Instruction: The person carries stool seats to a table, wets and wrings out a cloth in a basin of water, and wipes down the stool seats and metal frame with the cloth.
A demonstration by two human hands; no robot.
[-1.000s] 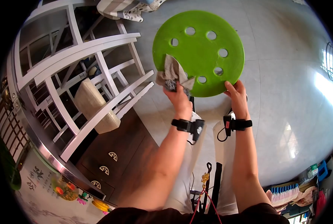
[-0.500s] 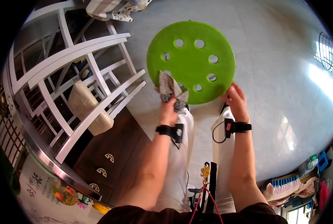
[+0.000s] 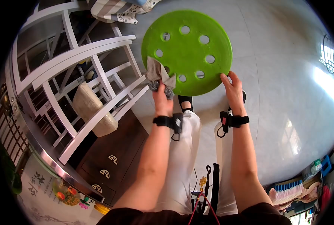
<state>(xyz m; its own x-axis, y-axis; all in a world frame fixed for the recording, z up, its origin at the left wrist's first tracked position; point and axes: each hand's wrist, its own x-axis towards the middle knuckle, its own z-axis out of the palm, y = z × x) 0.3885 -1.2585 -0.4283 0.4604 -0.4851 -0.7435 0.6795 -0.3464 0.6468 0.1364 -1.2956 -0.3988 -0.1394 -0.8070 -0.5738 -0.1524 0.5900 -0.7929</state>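
A round green plastic disc, like a stool top, [image 3: 185,52] has a ring of several holes and lies in front of my feet. Whatever is beneath it is hidden. At its lower left rim, my left hand [image 3: 162,99] is closed around a crumpled grey cloth [image 3: 155,71] with a dark, patterned edge. The cloth touches the disc's surface. On the lower right, my right hand [image 3: 234,92] grips the rim, thumb on top. Black straps with small boxes circle both wrists.
White chairs [image 3: 84,48] are stacked on the left, with a beige block-like cushion [image 3: 94,108] among them. Below them is a dark wooden cabinet [image 3: 125,150]. Grey floor tiles [image 3: 275,86] extend to the right. Patterned fabric [image 3: 118,10] hangs at the top.
In view, the disc has shifted up and slightly left, and its ring of holes has turned. My left hand has moved left with the cloth. My right hand's grip on the rim is now clearer.
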